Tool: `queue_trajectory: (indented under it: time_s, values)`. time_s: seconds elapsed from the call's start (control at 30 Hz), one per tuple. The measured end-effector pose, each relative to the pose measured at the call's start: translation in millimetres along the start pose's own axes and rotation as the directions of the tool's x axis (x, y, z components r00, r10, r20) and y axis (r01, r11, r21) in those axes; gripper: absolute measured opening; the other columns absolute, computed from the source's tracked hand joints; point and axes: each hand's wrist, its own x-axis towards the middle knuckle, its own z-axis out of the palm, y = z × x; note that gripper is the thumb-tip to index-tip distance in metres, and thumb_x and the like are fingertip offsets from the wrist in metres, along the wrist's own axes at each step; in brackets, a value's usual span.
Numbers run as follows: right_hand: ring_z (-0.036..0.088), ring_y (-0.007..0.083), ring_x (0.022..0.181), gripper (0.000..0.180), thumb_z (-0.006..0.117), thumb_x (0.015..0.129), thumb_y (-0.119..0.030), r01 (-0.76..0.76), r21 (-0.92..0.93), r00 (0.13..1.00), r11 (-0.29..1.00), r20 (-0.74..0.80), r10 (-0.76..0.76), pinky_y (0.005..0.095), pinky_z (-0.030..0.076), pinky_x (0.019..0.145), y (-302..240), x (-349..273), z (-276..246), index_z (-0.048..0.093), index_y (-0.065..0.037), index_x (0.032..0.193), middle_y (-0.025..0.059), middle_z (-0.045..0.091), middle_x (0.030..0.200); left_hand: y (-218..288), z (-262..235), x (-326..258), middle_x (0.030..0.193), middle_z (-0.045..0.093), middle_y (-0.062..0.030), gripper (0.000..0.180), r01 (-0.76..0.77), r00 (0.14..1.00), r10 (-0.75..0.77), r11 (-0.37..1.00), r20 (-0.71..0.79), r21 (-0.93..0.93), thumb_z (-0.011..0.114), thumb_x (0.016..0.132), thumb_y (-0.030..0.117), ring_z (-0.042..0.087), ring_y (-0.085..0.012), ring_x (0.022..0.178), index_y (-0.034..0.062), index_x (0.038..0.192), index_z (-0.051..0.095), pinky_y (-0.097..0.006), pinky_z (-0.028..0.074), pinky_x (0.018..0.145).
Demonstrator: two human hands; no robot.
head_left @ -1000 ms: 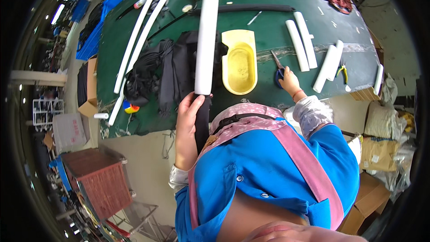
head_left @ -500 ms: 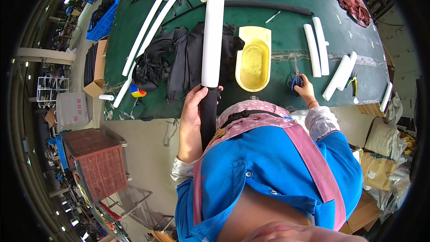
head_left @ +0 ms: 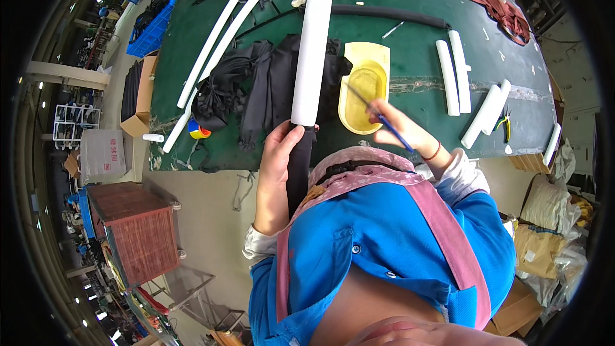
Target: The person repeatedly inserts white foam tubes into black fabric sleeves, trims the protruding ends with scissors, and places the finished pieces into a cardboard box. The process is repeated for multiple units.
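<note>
My left hand [head_left: 284, 152] is closed round the near end of a long white foam tube [head_left: 314, 57], where a black fabric sleeve [head_left: 300, 170] meets it. The sleeve hangs down in front of my apron. In my right hand [head_left: 407, 129] is a pair of blue-handled scissors [head_left: 396, 133], raised over the near rim of a yellow plastic basin [head_left: 384, 57]; the blades slant up and left toward the tube, apart from it. Crumpled black fabric [head_left: 256, 83] lies beneath and left of the tube.
Short white tubes [head_left: 446, 77] and yellow-handled pliers [head_left: 506, 122] lie to the right on the green table [head_left: 410, 25]. Long thin white tubes [head_left: 218, 32] lie at the left, near a roll of tape [head_left: 198, 129]. A black-covered tube [head_left: 384, 15] and brown cloth [head_left: 490, 6] are farther back.
My right hand has lifted the scissors off the table and brought them left to the basin. My left hand keeps its hold; the white tube has tilted slightly, its far end shifting right.
</note>
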Motion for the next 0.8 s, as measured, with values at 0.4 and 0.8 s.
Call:
queue_trajectory:
  time_s: [0.4, 0.8]
  values:
    - [0.054, 0.0360, 0.095, 0.083, 0.070, 0.068, -0.065, -0.042, -0.355, 0.859, 0.934, 0.464, 0.215, 0.0400, 0.043, 0.081, -68, 50, 6, 0.044, 0.000, 0.112, 0.0203, 0.054, 0.098, 11, 15, -8, 0.098, 0.065, -0.0026, 0.029, -0.100, 0.994, 0.091, 0.977, 0.054, 0.188, 0.065, 0.087, 0.014, 0.057, -0.0075, 0.089, -0.0034, 0.109, 0.061, -0.022, 0.044, 0.081]
    - [0.061, 0.0368, 0.079, 0.067, 0.068, 0.075, -0.058, -0.077, -0.413, 0.804, 0.907, 0.512, 0.301, 0.0414, 0.046, 0.070, -86, 61, 1, 0.055, 0.002, 0.101, 0.0200, 0.060, 0.077, 16, 15, -10, 0.094, 0.065, -0.0010, 0.029, -0.072, 0.995, 0.047, 0.950, 0.087, 0.305, 0.067, 0.087, 0.015, 0.056, -0.0060, 0.087, -0.0040, 0.108, 0.062, -0.022, 0.045, 0.078]
